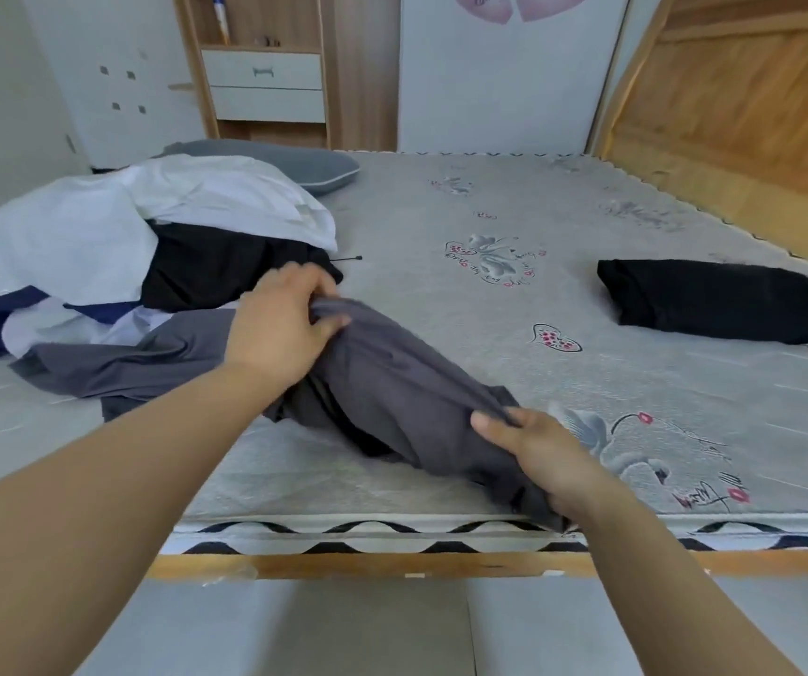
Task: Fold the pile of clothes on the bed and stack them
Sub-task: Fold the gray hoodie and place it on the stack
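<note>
A dark grey garment [382, 383] lies bunched near the bed's front edge, trailing left toward the pile. My left hand [280, 324] pinches its upper edge and my right hand [533, 446] grips its lower edge. The unfolded pile [114, 246] sits at the left, with white, black and navy clothes heaped together. A folded black garment [714, 300] rests alone at the right of the bed.
The bed [489, 295] has a grey floral mattress cover, with a wooden frame edge [343, 565] in front. A grey pillow [294, 163] lies behind the pile. A wooden shelf with drawers [265, 75] and a wooden headboard [743, 104] stand beyond.
</note>
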